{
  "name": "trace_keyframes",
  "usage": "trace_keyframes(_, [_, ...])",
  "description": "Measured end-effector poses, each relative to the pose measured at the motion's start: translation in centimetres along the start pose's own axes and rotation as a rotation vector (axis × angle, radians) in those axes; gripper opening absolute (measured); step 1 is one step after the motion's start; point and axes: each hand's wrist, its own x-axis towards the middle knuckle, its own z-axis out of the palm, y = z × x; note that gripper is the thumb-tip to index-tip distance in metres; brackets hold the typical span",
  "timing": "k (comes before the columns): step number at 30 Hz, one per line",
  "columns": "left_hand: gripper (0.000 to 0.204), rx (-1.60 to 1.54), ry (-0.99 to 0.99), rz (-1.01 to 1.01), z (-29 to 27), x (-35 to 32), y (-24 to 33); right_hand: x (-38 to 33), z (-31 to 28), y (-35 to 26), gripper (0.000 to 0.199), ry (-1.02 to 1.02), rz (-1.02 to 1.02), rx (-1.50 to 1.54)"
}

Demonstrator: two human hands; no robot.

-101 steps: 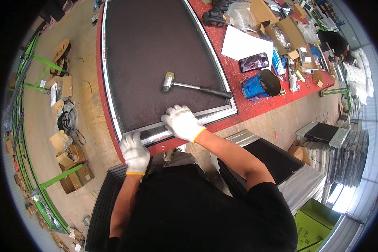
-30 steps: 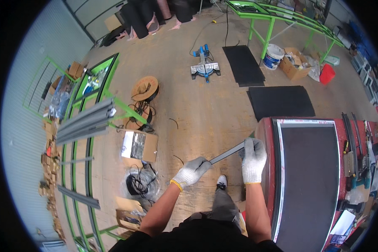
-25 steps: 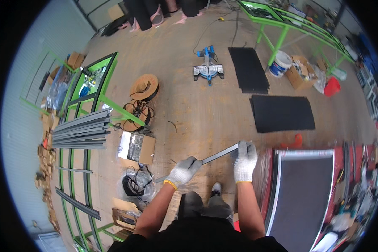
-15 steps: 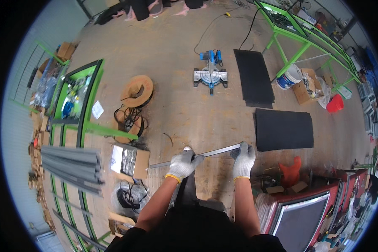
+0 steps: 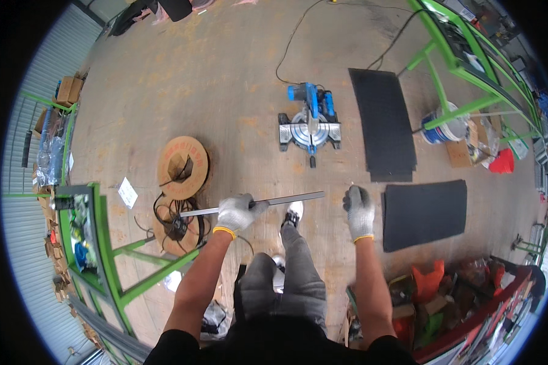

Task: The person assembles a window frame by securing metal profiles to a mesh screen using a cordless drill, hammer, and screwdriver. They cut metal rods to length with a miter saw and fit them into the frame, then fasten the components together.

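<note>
My left hand (image 5: pixel 237 213), in a white and grey work glove with a yellow cuff, is closed round a long, thin grey metal strip (image 5: pixel 295 198). The strip is held nearly level above the floor, one end over the cable spools and the other reaching right past my shoe. To the right, apart from the strip, my gloved right hand (image 5: pixel 360 213) has loosely bent fingers with nothing visible in them. A blue and silver mitre saw (image 5: pixel 310 125) stands on the floor ahead, out of reach of both hands.
Two round spools (image 5: pixel 184 167) with black cable lie at left, near a green metal frame (image 5: pixel 109 261). Dark sheets (image 5: pixel 425 216) lie on the floor at right, below a longer dark panel (image 5: pixel 383 125). A white bucket (image 5: pixel 444 128) stands by the green bench (image 5: pixel 435 73).
My right hand has let go of the strip, which stays in my left hand. I have moved forward: the saw, spools and sheets appear lower in view, and my legs show.
</note>
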Motion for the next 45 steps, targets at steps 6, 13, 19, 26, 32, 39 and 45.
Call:
trace_keyframes(6, [0.078,0.032,0.067,-0.023,4.6,24.6,-6.3,24.9,9.6,-0.2,0.051,0.085,-0.617,-0.958])
trace_keyframes(13, [0.078,-0.018,0.142,0.027,14.0,50.4,-8.9,45.6,20.5,-4.1,0.078,0.017,-0.243,-1.212])
trace_keyframes(19, [0.081,-0.07,0.122,0.098,16.7,61.9,-8.5,45.1,18.9,-2.5,0.069,0.09,-0.308,-1.096])
trace_keyframes(26, [0.081,-0.125,0.111,0.099,17.5,64.9,-6.9,38.3,13.7,13.3,0.057,0.128,-0.467,-0.577])
trace_keyframes(32, [0.08,-0.071,0.16,0.144,17.8,65.6,-5.9,38.2,11.1,19.8,0.049,0.19,-0.436,-0.442])
trace_keyframes(39, [0.082,-0.066,0.057,0.119,17.5,66.1,-5.0,38.7,9.9,21.1,0.051,0.197,-0.461,-0.409])
trace_keyframes(45, [0.08,-0.121,0.017,0.098,16.9,66.3,-4.2,38.3,10.6,20.0,0.049,0.162,-0.549,-0.616])
